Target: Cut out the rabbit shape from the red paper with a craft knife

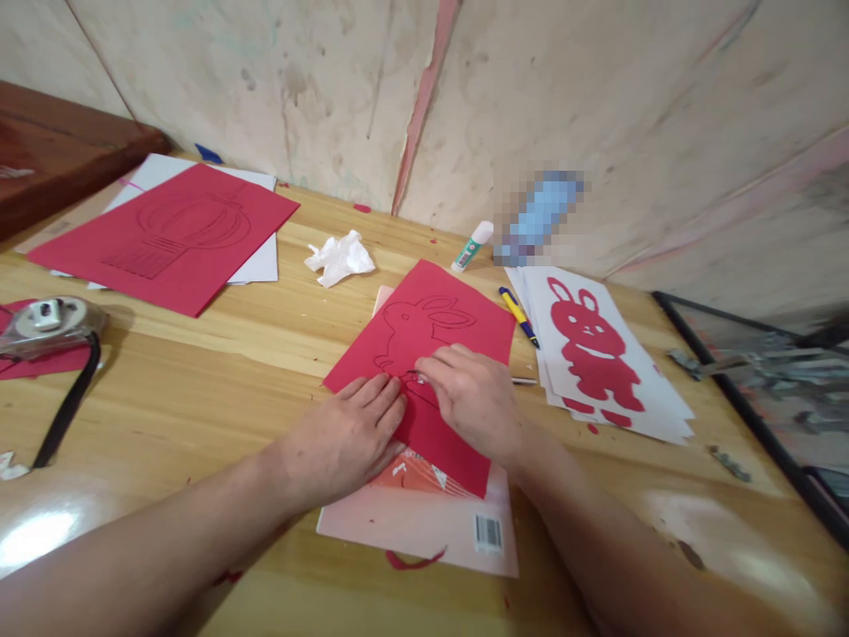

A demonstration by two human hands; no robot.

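A sheet of red paper (438, 425) with a rabbit drawn on it in dark lines lies at the middle of the table. My left hand (351, 433) rests flat on its lower left part, fingers stretched out side by side. Just to the right, my right hand (474, 394) is closed in a pinch over the drawn lines. Something small, dark and pale shows at its fingertips, too little visible to name. Beneath the red paper is a pinkish booklet (424, 531) with a barcode; a curved red paper scrap (416, 559) lies at its lower edge.
White sheets (653, 416) bearing a red rabbit cutout (600, 354) lie right, beside a yellow-and-blue pen (519, 317). Behind stand a glue stick (473, 246) and crumpled tissue (341, 258). Left are red paper with a lantern drawing (179, 234) and a tape dispenser (53, 323).
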